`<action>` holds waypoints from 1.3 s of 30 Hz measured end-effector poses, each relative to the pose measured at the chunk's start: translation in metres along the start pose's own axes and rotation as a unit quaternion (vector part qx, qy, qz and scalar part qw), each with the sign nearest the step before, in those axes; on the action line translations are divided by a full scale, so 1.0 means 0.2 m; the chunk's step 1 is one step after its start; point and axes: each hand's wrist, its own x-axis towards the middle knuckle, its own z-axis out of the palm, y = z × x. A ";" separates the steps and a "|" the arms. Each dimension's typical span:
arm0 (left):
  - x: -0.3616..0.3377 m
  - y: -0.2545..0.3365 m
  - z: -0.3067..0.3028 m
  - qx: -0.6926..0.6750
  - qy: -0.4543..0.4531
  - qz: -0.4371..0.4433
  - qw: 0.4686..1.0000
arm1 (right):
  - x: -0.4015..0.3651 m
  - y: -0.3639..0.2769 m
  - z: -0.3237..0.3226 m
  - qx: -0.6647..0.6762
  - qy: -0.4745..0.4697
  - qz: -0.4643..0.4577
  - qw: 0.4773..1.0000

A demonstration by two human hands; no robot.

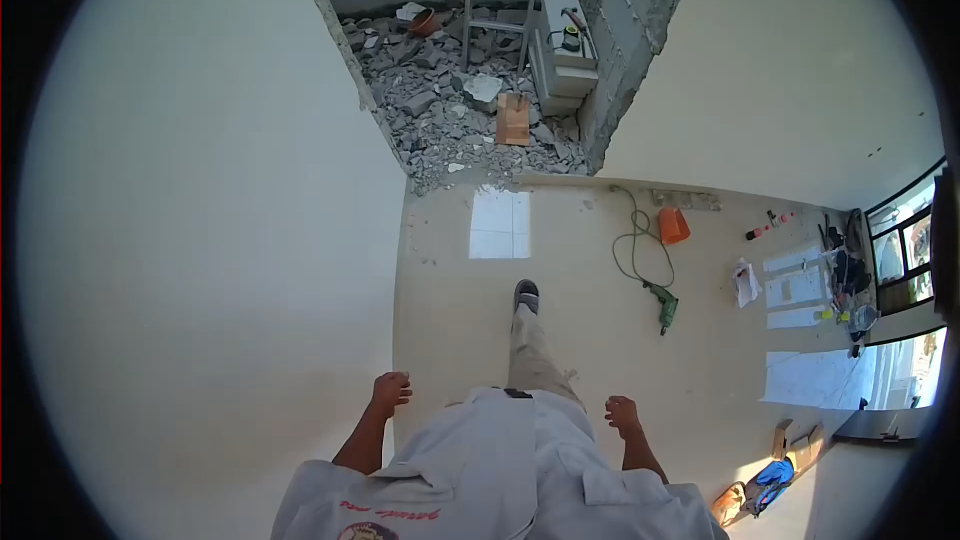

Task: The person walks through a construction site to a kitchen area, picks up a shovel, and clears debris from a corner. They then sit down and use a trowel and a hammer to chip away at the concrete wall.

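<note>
My left hand [391, 394] hangs at my side near the plain wall on the left. Its fingers are loosely bent and slightly apart, and nothing shows in them. On the other side, my right hand [621, 414] hangs over the tiled floor, fingers half curled and holding nothing visible. Ahead on the floor lies a green power drill [664, 306] with its cord [634, 240] looped beyond it. An orange bucket [674, 225] lies near that cord. Neither hand touches any of these. One of my shoes [526, 294] is stepped forward.
Through a broken wall opening lies rubble [425, 100], with a ladder [500, 25], a wooden board [513, 120] and stacked white blocks [565, 70] bearing a hammer [577, 22] and a tape measure [571, 38]. A white bag [745, 283] and a blue bag [772, 485] lie to the right.
</note>
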 end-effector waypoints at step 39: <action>1.90 3.57 0.21 0.103 0.000 0.065 0.992 | 1.72 -4.38 1.62 -0.203 -0.031 -0.031 0.978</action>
